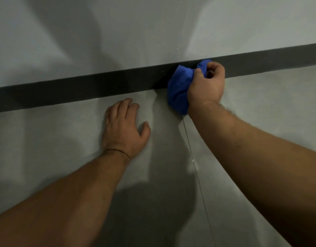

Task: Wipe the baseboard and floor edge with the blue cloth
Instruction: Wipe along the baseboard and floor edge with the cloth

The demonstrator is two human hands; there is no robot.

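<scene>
A dark grey baseboard [82,90] runs across the view from lower left to upper right, between the pale wall above and the grey floor [55,139] below. My right hand [206,84] is closed around a bunched blue cloth [178,90] and presses it against the baseboard right of centre. The cloth's lower end hangs down onto the floor edge. My left hand [125,127] lies flat on the floor with fingers spread, its fingertips just short of the baseboard, to the left of the cloth.
A thin tile joint [198,175] runs down the floor from under the cloth toward the bottom of the view. Small light specks lie near that joint. Shadows of my arms fall on the floor and on the wall [153,32].
</scene>
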